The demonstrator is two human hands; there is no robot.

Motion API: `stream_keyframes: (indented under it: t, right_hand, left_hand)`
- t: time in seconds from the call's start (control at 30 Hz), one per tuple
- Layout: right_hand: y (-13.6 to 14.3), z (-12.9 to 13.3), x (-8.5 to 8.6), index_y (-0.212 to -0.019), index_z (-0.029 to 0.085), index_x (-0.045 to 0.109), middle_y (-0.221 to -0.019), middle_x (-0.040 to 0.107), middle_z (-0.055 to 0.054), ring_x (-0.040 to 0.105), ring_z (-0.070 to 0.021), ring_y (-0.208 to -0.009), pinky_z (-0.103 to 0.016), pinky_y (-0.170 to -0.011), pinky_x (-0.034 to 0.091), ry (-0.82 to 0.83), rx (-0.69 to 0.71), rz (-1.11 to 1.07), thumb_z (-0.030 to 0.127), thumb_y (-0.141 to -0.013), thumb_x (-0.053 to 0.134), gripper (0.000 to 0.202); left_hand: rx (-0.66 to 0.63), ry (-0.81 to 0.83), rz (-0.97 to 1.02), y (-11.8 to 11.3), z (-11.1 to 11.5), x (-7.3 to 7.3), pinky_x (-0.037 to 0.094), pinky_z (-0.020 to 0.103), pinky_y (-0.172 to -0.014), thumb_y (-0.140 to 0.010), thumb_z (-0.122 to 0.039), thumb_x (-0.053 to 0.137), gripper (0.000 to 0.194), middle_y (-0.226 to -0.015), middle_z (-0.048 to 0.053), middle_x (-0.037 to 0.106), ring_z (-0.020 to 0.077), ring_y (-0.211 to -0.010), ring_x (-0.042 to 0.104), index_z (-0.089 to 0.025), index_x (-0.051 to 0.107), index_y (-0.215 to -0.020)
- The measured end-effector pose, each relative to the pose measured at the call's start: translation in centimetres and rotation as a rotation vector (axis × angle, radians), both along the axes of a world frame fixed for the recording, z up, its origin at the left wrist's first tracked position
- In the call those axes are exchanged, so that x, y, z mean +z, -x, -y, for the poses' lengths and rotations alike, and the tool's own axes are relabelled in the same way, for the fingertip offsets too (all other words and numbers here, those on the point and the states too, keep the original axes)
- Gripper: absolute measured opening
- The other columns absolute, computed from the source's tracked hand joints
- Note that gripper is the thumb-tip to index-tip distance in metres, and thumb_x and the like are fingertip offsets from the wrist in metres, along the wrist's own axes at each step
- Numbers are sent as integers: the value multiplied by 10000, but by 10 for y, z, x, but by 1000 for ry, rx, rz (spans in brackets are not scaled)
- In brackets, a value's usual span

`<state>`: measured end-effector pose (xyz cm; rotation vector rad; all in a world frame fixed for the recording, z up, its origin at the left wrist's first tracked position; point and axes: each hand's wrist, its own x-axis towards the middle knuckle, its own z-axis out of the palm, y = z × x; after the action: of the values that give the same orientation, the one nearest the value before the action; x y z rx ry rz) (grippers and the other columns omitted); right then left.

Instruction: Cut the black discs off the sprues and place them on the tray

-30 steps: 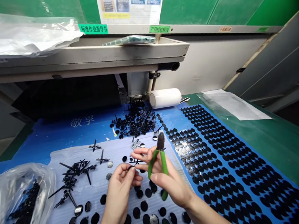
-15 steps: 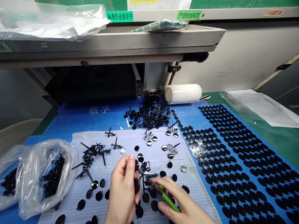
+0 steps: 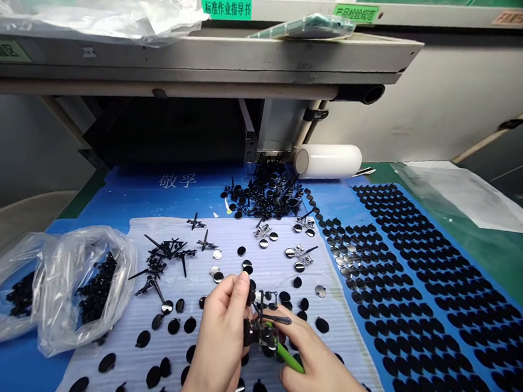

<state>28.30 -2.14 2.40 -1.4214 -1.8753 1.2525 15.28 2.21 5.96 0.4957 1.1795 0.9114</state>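
One black sprue is being held by its discs in the left hand, above the pale sheet; cutters are being gripped in the right hand. Light, stiff, brittle handling is being suggested; rim holds are being advised over slick faces.

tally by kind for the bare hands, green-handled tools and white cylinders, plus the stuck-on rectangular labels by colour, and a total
Bare hands: 2
Green-handled metal pliers: 1
Smooth white cylinder: 1
Green rectangular labels: 3
Orange rectangular label: 1
Total: 8
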Motion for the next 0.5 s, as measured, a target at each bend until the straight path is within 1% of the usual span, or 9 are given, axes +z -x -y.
stream_keyframes:
  t: [0.1,0.23,0.37,0.5]
  right_hand:
    - [-3,1,-6,-1025,224,526,-955,569,-41,519,-220,-896,-284,-724,436,20,36,57,62,-497,367,575]
    - [-6,-1,-5,-892,197,559,-873,581,-51,526,-230,-846,-294,-682,432,31,75,145,80,-496,366,456]
    - [-6,-1,-2,-835,198,542,-803,573,-43,519,-229,-824,-297,-688,416,0,96,183,82,-518,366,381]
    - [-3,-2,-2,-764,207,512,-762,559,-24,514,-203,-765,-281,-684,407,14,111,192,63,-533,363,310]
  left_hand:
    - [-37,-1,7,1,0,-1,92,118,-306,-733,-412,527,374,-444,-112,164,31,-374,99,-212,259,-565]
    - [-95,-2,-18,3,1,-3,71,124,-295,-758,-397,496,358,-420,-119,170,25,-348,77,-215,258,-562]
    - [-76,10,-27,3,3,-5,73,122,-302,-761,-387,498,353,-420,-119,190,20,-348,83,-208,270,-560]
    - [-58,23,5,2,3,-9,71,130,-301,-745,-405,516,361,-417,-118,200,20,-342,96,-209,276,-560]
